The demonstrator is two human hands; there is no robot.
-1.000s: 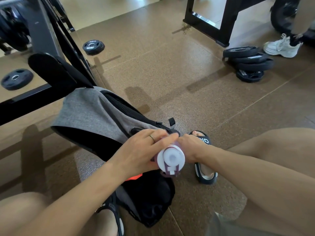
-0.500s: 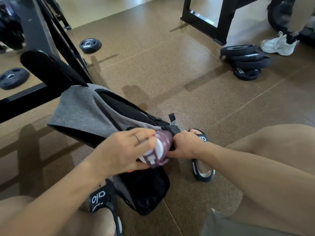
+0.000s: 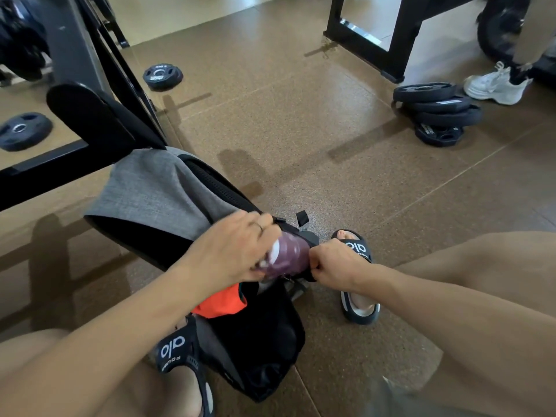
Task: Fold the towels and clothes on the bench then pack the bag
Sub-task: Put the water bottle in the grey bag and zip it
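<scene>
Left hand [image 3: 231,251] gripped the purple bottle [image 3: 290,254], tilted at the grey-black bag [image 3: 156,194] side pocket on the floor between her feet. Right hand [image 3: 337,263] pinched the pocket edge. Open floor [image 3: 301,130] ahead; weight plates [image 3: 439,112] well apart.

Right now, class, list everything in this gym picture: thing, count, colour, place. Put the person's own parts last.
backpack: one, grey and black, floor centre
bottle: one, purple with white cap, at backpack's side pocket
orange cloth: one, inside backpack
weight plates: stack, black, right
single plates: two, black, left
white sneaker: one, far right
sandals: two, black, on feet
left hand: grip on bottle
right hand: grip on pocket edge
</scene>
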